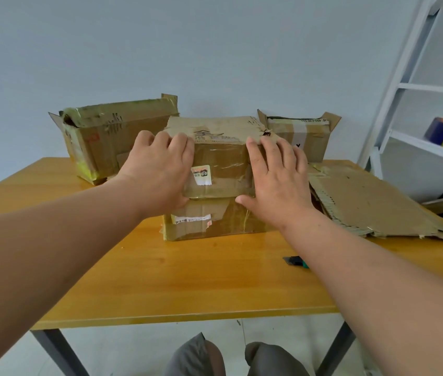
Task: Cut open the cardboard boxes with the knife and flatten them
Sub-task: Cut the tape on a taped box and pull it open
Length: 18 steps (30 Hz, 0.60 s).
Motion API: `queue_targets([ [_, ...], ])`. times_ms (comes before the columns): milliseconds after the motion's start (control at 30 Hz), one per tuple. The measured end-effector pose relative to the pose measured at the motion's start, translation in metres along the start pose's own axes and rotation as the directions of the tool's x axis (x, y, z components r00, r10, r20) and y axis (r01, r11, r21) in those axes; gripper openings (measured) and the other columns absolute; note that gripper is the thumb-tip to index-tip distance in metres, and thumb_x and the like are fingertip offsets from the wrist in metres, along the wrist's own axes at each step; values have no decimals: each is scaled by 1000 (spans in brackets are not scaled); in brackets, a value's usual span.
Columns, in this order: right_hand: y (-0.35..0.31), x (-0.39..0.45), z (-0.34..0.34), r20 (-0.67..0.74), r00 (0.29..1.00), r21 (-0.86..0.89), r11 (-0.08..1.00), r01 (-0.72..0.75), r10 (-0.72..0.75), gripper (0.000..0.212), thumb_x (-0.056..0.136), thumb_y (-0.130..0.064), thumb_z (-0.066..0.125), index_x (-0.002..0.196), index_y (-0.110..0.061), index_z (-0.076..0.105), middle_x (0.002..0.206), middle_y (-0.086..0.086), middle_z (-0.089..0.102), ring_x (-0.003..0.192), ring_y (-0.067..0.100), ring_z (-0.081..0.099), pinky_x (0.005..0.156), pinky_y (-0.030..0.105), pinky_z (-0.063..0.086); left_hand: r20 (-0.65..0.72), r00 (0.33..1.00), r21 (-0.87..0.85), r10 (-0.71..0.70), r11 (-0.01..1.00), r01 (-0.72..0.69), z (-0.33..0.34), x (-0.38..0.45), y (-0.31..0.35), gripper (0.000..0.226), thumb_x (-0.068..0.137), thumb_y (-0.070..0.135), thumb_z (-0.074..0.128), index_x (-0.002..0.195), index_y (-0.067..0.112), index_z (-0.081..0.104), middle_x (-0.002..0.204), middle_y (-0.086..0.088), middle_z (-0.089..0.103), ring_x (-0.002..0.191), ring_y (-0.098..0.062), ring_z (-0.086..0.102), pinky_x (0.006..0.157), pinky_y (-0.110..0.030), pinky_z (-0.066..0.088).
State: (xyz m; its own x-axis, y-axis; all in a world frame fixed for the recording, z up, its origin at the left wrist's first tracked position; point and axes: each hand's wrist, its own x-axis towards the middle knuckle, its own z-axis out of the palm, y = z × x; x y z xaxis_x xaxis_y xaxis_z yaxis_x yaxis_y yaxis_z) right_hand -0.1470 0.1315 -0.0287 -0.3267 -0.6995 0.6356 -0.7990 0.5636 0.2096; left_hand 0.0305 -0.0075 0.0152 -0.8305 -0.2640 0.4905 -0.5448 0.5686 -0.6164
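Two taped cardboard boxes are stacked mid-table. My left hand (158, 172) grips the upper box (217, 164) at its left front, fingers curled over the top edge and thumb at its lower edge. My right hand (277, 180) lies flat against the box's right front corner, fingers straight and spread, thumb at the bottom edge. The lower box (209, 223) carries a barcode label. The knife (295, 261) lies on the table near my right forearm, which hides part of it.
An opened box (117, 142) stands at the back left and another box (301, 137) at the back right. Flattened cardboard (372, 204) lies on the right side of the wooden table (187, 280). A white shelf (431, 147) with tape rolls stands to the right.
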Motion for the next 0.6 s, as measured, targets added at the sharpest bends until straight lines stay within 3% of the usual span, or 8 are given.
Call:
queue_targets([
  [200,-3,7,0,50,998,-10,999,48,-47,115,79,-65,67,156,-22,-6,156,12,14,144,37,12,115,54,10,-2,998,33,-60,998,60,14,-8,3,119,65,84,51,146,2,20,131,-8,39,115,-30,44,103,-45,26],
  [300,-2,9,1,21,998,-23,998,66,-65,111,77,-62,71,156,-19,8,152,14,25,140,38,22,111,53,16,14,995,4,-97,995,97,20,-10,6,122,64,79,60,146,3,14,135,-8,34,119,-29,38,103,-43,23],
  [400,1,9,2,-26,997,-22,997,76,-76,107,72,-61,74,154,-16,23,146,15,37,134,40,33,108,54,25,17,993,-37,-118,992,119,22,-10,8,117,63,69,69,146,2,20,132,-9,38,116,-31,38,99,-44,26],
  [500,4,8,3,-41,995,-24,996,88,-89,106,71,-62,74,153,-14,26,144,16,40,132,41,35,107,55,27,-2,994,-82,-110,991,110,20,-8,6,106,67,60,69,145,2,28,129,-11,43,113,-32,43,96,-44,28],
  [600,6,8,2,-43,994,-27,995,97,-98,107,71,-63,73,153,-12,28,144,17,41,132,42,36,107,56,28,22,997,-126,-73,989,75,14,-6,4,104,72,62,63,148,4,23,136,-10,42,119,-32,44,106,-46,30],
])
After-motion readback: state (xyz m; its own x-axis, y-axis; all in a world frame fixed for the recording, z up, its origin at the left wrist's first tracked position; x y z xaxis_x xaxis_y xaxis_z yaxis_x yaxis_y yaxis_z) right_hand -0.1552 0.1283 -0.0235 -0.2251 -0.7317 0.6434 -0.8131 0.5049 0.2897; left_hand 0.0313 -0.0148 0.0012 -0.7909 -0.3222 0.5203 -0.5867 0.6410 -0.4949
